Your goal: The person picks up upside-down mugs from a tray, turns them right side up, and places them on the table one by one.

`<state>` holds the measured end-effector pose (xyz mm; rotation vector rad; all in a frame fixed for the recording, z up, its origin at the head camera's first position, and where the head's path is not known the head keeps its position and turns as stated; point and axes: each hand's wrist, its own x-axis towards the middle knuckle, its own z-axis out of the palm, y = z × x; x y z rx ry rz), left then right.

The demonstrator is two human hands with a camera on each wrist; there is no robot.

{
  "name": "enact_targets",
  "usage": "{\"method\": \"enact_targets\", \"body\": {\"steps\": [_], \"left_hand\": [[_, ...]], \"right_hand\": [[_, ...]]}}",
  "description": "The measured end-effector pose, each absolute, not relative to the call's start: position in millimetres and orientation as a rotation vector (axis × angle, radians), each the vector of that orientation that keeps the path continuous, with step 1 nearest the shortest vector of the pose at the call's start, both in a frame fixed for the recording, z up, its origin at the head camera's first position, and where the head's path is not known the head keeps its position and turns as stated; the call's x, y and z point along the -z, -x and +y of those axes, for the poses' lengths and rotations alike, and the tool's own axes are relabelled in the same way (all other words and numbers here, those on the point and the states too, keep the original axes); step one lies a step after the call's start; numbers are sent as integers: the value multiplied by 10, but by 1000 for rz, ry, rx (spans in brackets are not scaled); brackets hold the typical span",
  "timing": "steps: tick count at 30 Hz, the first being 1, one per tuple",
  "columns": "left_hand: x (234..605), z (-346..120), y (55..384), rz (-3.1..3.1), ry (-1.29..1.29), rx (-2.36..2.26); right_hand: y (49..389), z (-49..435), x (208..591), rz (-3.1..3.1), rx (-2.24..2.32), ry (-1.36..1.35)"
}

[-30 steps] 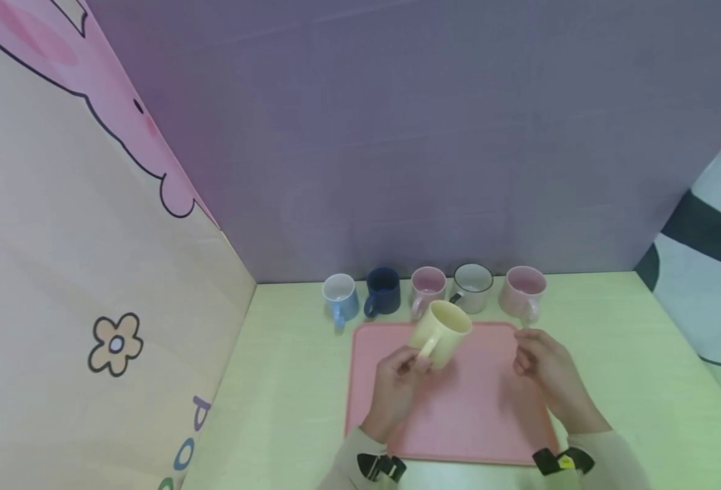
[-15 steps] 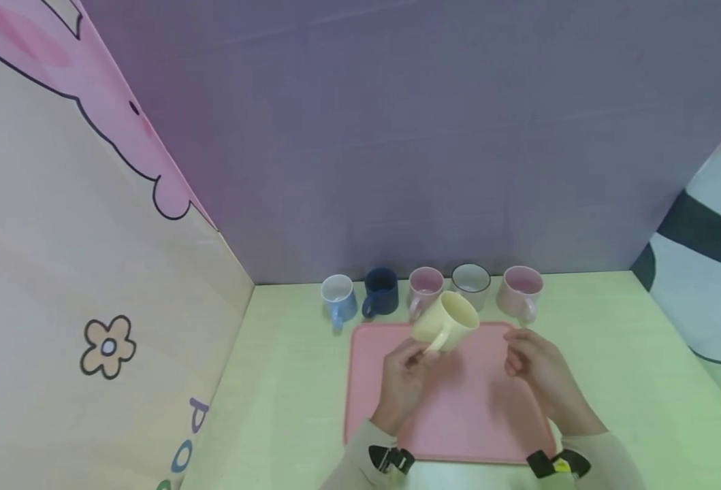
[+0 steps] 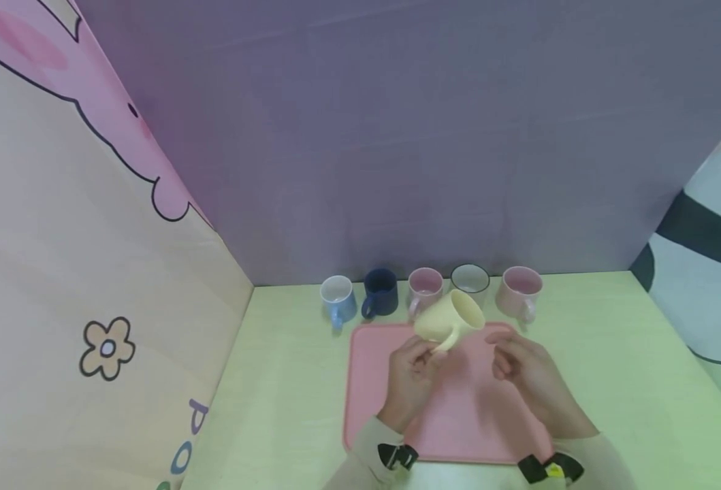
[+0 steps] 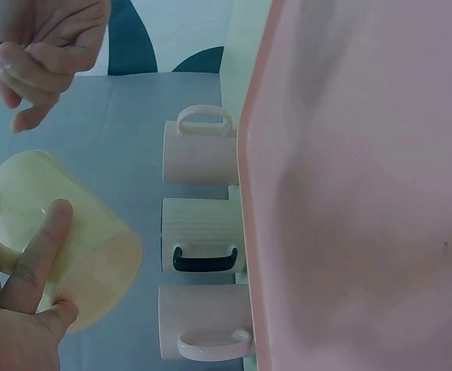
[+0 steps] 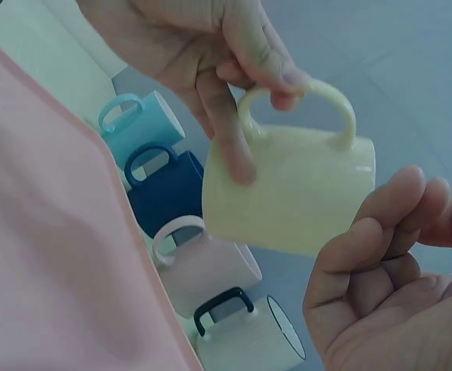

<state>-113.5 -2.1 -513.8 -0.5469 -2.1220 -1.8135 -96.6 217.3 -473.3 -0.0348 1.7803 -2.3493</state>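
My left hand (image 3: pixel 410 382) grips the handle of a pale yellow mug (image 3: pixel 441 321), holding it in the air above a pink tray (image 3: pixel 458 425). The mug lies tilted on its side, with its mouth toward the right. In the right wrist view, the thumb and fingers pinch the handle while one finger lies along the wall of the yellow mug (image 5: pixel 303 193). My right hand (image 3: pixel 534 381) hovers over the tray's right side, apart from the mug. Its fingers are loosely curled and hold nothing.
A row of mugs stands behind the tray: light blue (image 3: pixel 339 299), dark blue (image 3: pixel 381 292), pink (image 3: pixel 426 282), white with a dark rim (image 3: pixel 470 278) and another pink mug (image 3: pixel 521 291). A grey-purple wall (image 3: pixel 397 150) rises behind them.
My left hand has moved slightly right and tipped the yellow mug further over, its mouth turning toward the right. My right hand has drifted left toward the mug.
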Motion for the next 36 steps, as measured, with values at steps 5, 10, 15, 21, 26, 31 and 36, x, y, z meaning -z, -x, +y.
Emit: {"method": "enact_targets", "body": {"steps": [5,10,15,21,26,31,36], "left_hand": [[5156,11,1147,-2101,606,1771],[5165,43,1162,-2077,650,1732],[5136,65,1160,-2065,695,1650],[5127,78,1164,-2103,711,1631],[5144,83,1175,-2130,737,1540],[5135,88,1159,-2143,772,1457],[5128,104,1141,-2148,815,1396]], "right_hand": [[967,2115,4724,1727,2386,68],[974,2074,4718,1702,2416,76],[976,2048,4714,1688,2429,93],[977,2024,4702,1695,2419,68],[972,2003,4680,1699,2398,29],[964,1982,4671,1716,2363,-15],[959,1965,4682,1667,2365,-7]]}}
